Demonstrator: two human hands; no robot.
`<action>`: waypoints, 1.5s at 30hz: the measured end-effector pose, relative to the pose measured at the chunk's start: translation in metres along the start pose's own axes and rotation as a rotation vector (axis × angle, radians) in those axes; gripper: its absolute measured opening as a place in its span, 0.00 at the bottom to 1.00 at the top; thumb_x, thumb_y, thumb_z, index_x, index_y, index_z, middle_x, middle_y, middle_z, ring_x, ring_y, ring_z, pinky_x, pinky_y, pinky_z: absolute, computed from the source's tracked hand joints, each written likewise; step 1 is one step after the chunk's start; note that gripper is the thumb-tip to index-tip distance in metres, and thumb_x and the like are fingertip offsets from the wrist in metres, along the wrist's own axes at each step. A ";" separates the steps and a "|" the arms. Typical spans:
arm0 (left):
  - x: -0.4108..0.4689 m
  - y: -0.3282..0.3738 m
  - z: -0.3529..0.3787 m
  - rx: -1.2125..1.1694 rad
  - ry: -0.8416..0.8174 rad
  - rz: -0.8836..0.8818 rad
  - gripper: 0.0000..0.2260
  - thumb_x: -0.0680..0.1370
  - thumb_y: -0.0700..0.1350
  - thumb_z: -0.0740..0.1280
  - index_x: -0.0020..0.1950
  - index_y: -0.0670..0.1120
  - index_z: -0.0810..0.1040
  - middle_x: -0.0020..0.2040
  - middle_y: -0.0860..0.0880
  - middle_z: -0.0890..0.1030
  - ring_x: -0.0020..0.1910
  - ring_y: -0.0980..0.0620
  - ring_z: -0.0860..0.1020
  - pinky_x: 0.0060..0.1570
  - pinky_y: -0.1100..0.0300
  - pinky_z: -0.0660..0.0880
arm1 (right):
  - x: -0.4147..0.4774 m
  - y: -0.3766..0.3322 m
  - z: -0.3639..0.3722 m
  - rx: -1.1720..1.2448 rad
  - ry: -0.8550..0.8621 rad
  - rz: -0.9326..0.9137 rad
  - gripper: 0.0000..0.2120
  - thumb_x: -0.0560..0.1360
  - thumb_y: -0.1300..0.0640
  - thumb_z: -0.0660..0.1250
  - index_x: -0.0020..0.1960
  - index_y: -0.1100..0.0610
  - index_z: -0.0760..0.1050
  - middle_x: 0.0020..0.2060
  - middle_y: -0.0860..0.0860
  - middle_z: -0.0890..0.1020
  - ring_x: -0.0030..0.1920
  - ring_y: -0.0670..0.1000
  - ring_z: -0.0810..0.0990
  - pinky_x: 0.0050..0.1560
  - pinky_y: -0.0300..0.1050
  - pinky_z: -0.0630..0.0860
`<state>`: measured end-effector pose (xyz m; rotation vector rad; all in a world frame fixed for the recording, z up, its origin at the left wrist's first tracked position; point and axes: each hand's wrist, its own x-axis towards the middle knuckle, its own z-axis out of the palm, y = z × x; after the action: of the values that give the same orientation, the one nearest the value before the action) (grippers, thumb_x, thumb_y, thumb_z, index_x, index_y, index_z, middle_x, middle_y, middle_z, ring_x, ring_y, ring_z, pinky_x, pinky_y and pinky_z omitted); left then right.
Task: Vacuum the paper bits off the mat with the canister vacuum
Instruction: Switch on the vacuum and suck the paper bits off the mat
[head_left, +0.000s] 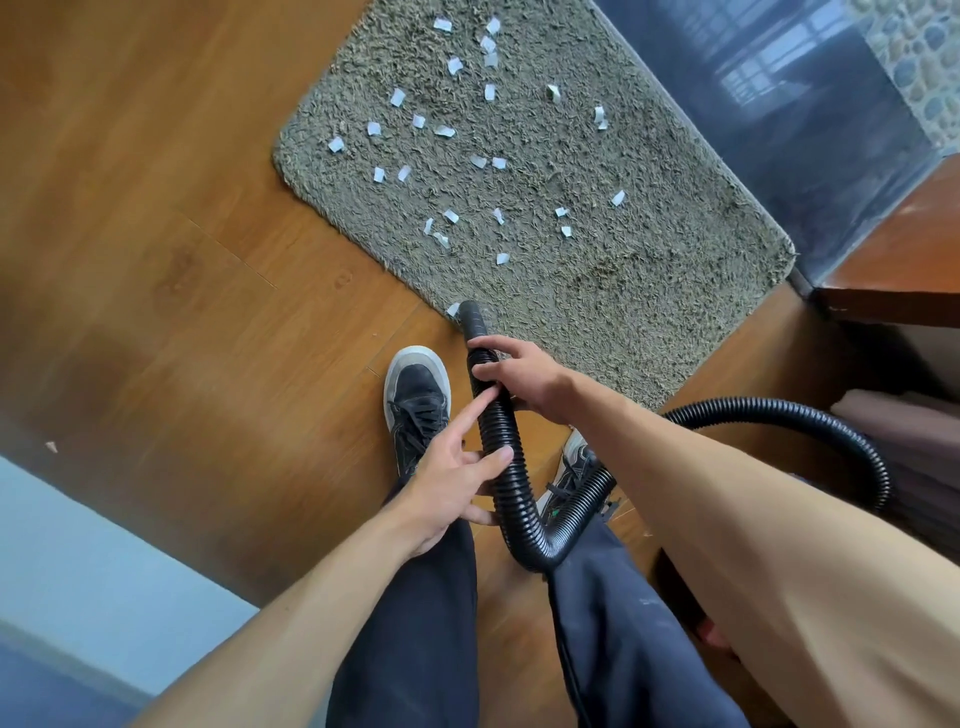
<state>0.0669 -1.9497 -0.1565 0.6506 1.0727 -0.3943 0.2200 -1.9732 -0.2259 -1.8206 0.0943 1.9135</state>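
Black ribbed vacuum hose (500, 441) with a smooth black nozzle end (471, 313). The nozzle sits at the mat's near edge, mouth pointing away from the person toward the mat (597, 312), just beside one paper bit (453, 309) at the edge. The hose's long axis runs from the nozzle back toward the person, roughly straight through both hands. It then bends in a tight U in front of the legs and arcs off to the right. The canister is out of frame.

Right hand (524, 376) grips the hose just behind the nozzle, fingers curled over the top and thumb on the near side. Left hand (452, 480) is lower on the hose, fingers mostly straight. The index points up along the ribs, another fingertip rests on the hose, and the thumb lies beside it; there is no firm wrap.

The mat is grey-green shag, lying skewed on the wooden floor (156, 234). White paper bits (449, 215) are scattered over its far and middle part, well apart from the nozzle.

A black shoe (415, 400) with a white sole stands on the floor just left of the hose. Dark trousers (415, 623) are below.
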 end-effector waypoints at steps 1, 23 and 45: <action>-0.002 -0.001 -0.003 -0.012 0.002 0.002 0.29 0.80 0.40 0.67 0.73 0.68 0.64 0.45 0.45 0.84 0.47 0.47 0.83 0.47 0.33 0.79 | 0.001 -0.002 0.002 -0.016 -0.018 0.008 0.19 0.77 0.64 0.65 0.66 0.50 0.75 0.50 0.55 0.79 0.44 0.51 0.78 0.42 0.46 0.80; 0.016 0.020 -0.020 0.086 -0.013 0.012 0.28 0.81 0.43 0.65 0.71 0.71 0.63 0.45 0.41 0.81 0.43 0.47 0.78 0.43 0.44 0.78 | 0.008 -0.015 -0.006 0.077 0.131 -0.119 0.21 0.78 0.63 0.65 0.69 0.52 0.70 0.54 0.57 0.80 0.44 0.51 0.81 0.38 0.46 0.81; 0.052 0.060 -0.020 0.158 -0.001 0.041 0.28 0.82 0.42 0.64 0.69 0.75 0.63 0.46 0.39 0.78 0.43 0.46 0.75 0.39 0.50 0.80 | 0.032 -0.050 -0.030 0.117 0.155 -0.238 0.22 0.78 0.64 0.64 0.71 0.53 0.68 0.54 0.59 0.78 0.45 0.52 0.80 0.43 0.44 0.81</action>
<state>0.1113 -1.8905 -0.1925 0.8108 1.0324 -0.4469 0.2675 -1.9312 -0.2460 -1.8107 0.0389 1.5719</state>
